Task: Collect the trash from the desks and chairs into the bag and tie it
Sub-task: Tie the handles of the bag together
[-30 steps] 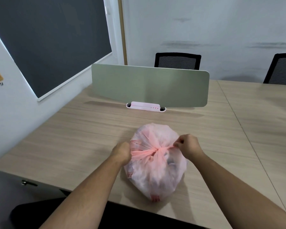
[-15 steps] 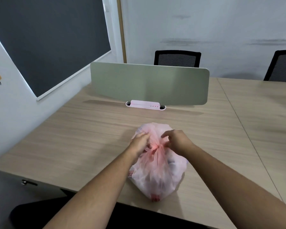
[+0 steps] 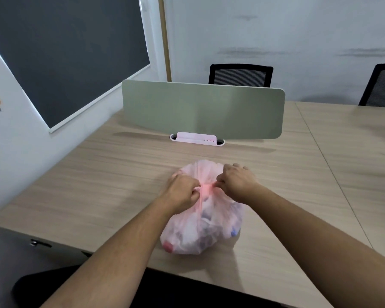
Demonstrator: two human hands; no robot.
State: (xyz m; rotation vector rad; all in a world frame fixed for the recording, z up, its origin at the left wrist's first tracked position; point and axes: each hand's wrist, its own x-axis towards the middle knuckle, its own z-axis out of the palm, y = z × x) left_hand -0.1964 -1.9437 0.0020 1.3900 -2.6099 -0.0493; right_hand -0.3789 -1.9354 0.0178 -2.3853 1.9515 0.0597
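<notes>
A translucent pink plastic bag (image 3: 203,227), stuffed with crumpled trash, lies on the wooden desk (image 3: 102,178) close to its near edge. Its top is gathered into a tight pink knot (image 3: 206,188) between my hands. My left hand (image 3: 182,190) pinches the bag's gathered plastic on the left side of the knot. My right hand (image 3: 237,182) pinches the plastic on the right side. Both fists are closed and almost touch at the knot. The bag's loose ends are hidden under my fingers.
A grey-green divider panel (image 3: 202,110) stands across the desk behind the bag, with a pink-white cable tray (image 3: 196,138) at its foot. Two black mesh chairs (image 3: 240,74) (image 3: 380,85) stand beyond. A dark board (image 3: 60,47) hangs on the left wall. A second desk (image 3: 362,152) adjoins on the right.
A second ago my hands were apart, stretching the bag's ends sideways. They have come together at the knot, and the bag has bunched tighter.
</notes>
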